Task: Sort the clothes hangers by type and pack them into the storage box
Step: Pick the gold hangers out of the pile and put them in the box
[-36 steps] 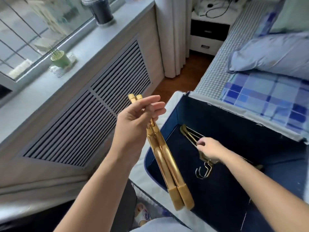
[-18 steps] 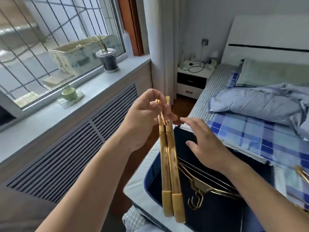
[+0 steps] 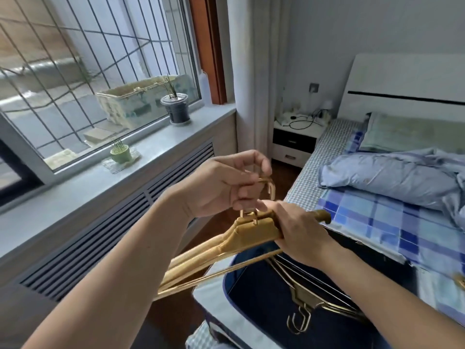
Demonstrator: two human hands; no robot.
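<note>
A: Where are the hangers?

B: A gold bunch [image 3: 241, 238] is held up at centre frame, over the box's [image 3: 214, 301] 10 o'clock corner. The left hand [image 3: 221, 187] curls its fingers round the hooks [image 3: 266, 185]; the right hand [image 3: 299, 230] wraps the bunch's shoulder just at 4 o'clock of them. Both grips are closed on the bunch, whose long arms slope down toward 8 o'clock.

A: And the box?

B: Navy inside, pale rim, at 5 o'clock. More hangers [image 3: 309, 298], thin metal ones, lie in it, hooks pointing toward 6 o'clock.

A: The room?

B: A bed [image 3: 377, 222] with a blue check sheet touches the box on its 2 o'clock side; a rumpled blue quilt [image 3: 392, 177] and a green pillow [image 3: 412, 134] lie on it. At 12 o'clock stand a white nightstand [image 3: 294, 144] with cables on top and a pale curtain [image 3: 254, 71]. At 10 o'clock a grey sill [image 3: 75, 195] runs under a barred window [image 3: 88, 59], carrying a small green pot [image 3: 120, 153] and a dark pot [image 3: 176, 109]. Below the sill is a slatted radiator cover [image 3: 100, 230].
</note>
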